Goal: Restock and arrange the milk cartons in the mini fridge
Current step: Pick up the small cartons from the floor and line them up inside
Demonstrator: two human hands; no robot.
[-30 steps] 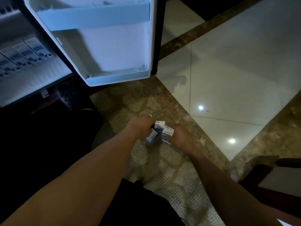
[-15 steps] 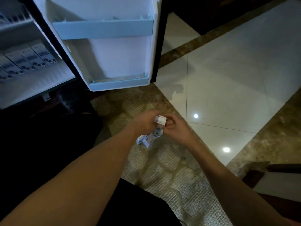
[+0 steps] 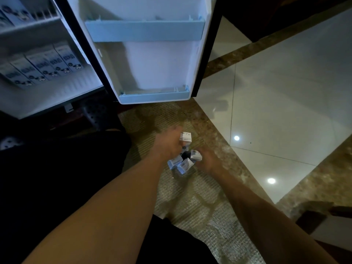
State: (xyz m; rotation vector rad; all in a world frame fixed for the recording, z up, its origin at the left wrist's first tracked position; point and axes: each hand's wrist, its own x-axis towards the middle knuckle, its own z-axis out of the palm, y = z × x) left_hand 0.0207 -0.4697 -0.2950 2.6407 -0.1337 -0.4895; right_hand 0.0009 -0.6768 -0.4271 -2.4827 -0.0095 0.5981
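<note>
Both forearms reach down to the mat [image 3: 190, 206].

Left hand [image 3: 167, 147]: fingers wrapped round one carton [image 3: 185, 139], held upright and clear of the pile.

Right hand [image 3: 208, 161]: curled on a second carton [image 3: 196, 155], low and just beside the pile. Blurred, but the grip looks closed.

Pile [image 3: 180, 164]: a few small cartons lying tipped on the mat between the hands, touching one another. Exact count unclear.

Beyond the hands, the door [image 3: 158, 63] stands wide open. No cartons show in its lower bin [image 3: 154, 97] or upper bin [image 3: 144, 32], though this angle hides part of each.

Far left, inside the fridge [image 3: 57, 96]: a row [image 3: 42, 67] of about five cartons stands side by side on the lower shelf, labels forward, with bare shelf in front of it. Top cartons [image 3: 11, 12] sit on the shelf above, cropped by the frame edge.

Judgement: restocking is well under way but not finished. One tidy row is in and the upper shelf is at least partly filled. Left to do: carry in the two held cartons, clear the pile off the mat, square up the rows, and shut the door.
</note>
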